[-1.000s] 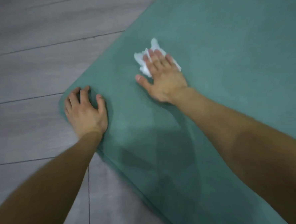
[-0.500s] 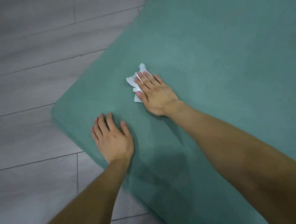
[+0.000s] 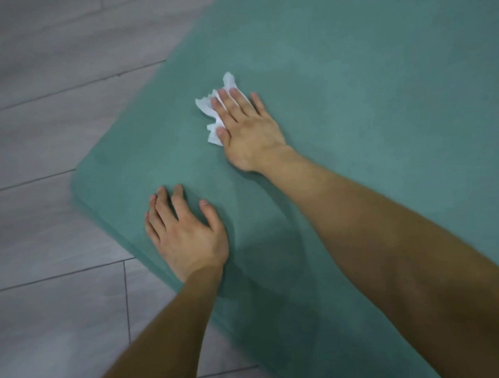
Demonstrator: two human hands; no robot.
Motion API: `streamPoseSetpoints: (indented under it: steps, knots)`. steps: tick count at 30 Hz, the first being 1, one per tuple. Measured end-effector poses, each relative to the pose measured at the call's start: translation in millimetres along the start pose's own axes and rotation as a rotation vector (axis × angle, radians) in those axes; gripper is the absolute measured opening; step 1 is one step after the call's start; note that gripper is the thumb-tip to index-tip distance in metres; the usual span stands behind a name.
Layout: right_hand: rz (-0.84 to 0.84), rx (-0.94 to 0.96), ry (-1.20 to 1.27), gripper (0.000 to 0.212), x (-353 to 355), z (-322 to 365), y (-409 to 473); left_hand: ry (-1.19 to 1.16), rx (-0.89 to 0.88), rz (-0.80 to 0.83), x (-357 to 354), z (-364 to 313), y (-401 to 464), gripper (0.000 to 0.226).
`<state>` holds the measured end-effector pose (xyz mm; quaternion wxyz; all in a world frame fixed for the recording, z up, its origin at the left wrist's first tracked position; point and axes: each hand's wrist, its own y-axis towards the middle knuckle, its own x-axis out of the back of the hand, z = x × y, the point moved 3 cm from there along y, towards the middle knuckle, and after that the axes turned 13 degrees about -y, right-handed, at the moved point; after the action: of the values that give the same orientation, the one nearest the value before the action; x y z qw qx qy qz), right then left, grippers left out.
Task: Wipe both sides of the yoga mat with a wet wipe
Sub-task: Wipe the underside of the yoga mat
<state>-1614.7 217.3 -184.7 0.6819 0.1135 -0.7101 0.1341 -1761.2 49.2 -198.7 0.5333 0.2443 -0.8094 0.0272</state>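
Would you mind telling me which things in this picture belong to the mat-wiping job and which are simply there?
Part of the job:
- yoga mat, green, flat on the floor
- wet wipe, white, crumpled, pressed under the right hand
- left hand, flat on the mat near its corner

Simply there:
- grey plank floor
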Motion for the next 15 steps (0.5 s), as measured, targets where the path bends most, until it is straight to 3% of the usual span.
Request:
streamPoseSetpoints:
  steps: [4, 8, 12, 15]
  knots:
    - [-0.075, 0.046, 0.031, 0.061, 0, 11, -108, 0.013, 0.002, 0.002, 2, 0, 0, 0.053]
    - [0.056, 0.084, 0.043, 0.063, 12, 22, -261, 0.011, -0.003, 0.008, 3, -3, -1, 0.053]
    - [-0.048, -0.082, 0.012, 0.066, 0, 8, -172, 0.028, -0.014, -0.015, 2, -1, 0, 0.052]
    - [0.048, -0.214, 0.043, 0.073, -5, -5, -60, 0.014, -0.023, -0.033, 3, -3, 1, 0.051]
